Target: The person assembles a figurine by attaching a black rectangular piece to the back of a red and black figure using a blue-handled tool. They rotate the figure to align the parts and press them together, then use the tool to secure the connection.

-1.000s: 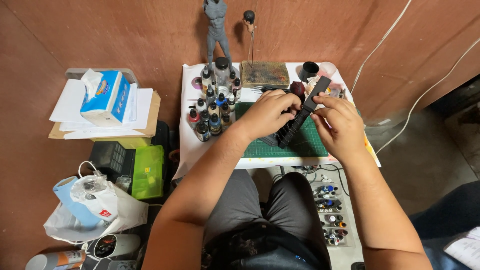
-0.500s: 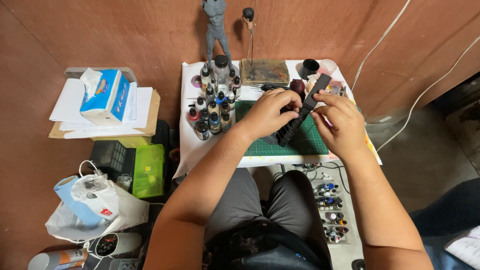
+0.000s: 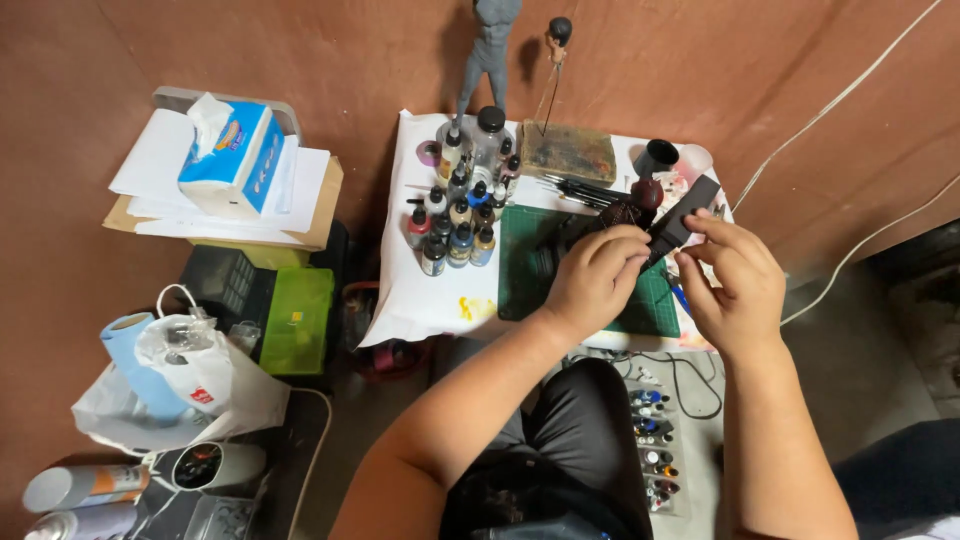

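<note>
Your left hand (image 3: 592, 280) gripped the dark model part (image 3: 672, 222) at its lower end over the bench's right edge, long axis rising up-right, right hand (image 3: 738, 282) pinching its middle, equally near.

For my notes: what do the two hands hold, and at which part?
Both hold one long dark part: left hand at its lower end, right hand fingertips at its middle.

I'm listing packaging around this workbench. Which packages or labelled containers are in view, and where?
Tissue box: blue and white, on papers, far left.
Paint bottles: small labelled droppers, table's left side.
Plastic bag: white, red mark, on the floor.
Spray cans: lying at bottom left.
</note>
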